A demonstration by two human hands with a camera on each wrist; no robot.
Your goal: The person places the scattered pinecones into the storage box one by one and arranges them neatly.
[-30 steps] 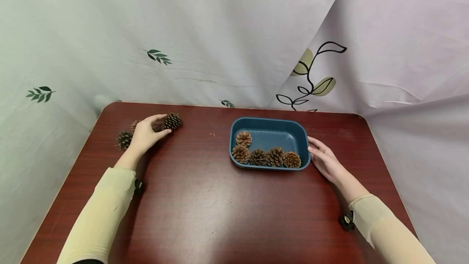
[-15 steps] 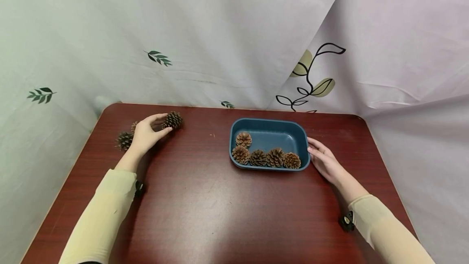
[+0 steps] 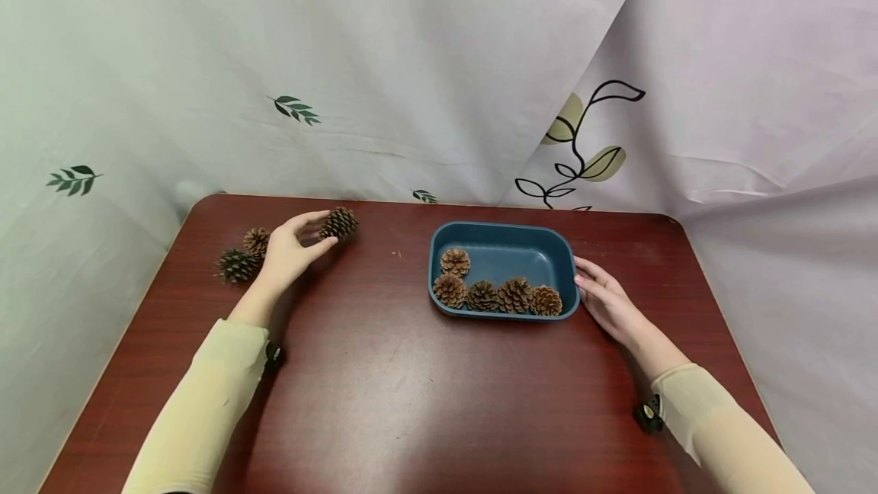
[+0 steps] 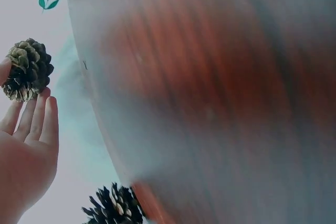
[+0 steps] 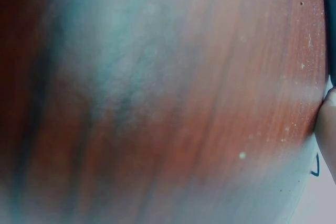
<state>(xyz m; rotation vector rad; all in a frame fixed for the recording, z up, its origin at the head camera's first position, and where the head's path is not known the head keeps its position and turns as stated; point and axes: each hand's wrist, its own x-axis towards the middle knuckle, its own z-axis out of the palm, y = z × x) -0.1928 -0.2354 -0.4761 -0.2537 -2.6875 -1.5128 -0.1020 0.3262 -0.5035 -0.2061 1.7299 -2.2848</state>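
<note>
Between the thumb and fingers of my left hand [image 3: 291, 251] a brown pine cone [image 3: 339, 224] is pinched, near the table's back left. The left wrist view also shows this pine cone [image 4: 30, 69] at the fingertips, the hand [image 4: 29, 161] below it. My right hand [image 3: 613, 306] rests against the right end of a blue rectangular tray [image 3: 507, 228], thumb at its rim. In the right wrist view just a bit of thumb [image 5: 328, 129] and a dark strip of the tray [image 5: 331, 19] show. Several pine cones [image 3: 515, 295] lie along the tray's front and left sides.
Left of my left hand, a dark spiky pine cone [image 3: 237, 265] and a smaller brown pine cone [image 3: 257, 242] lie on the reddish-brown table [image 3: 384, 372]. A pale cloth [image 3: 425, 75] with leaf prints hangs behind the table.
My left hand has moved a little to the right with the pine cone, uncovering more of the two cones on its left. The right hand and tray stay in place.
</note>
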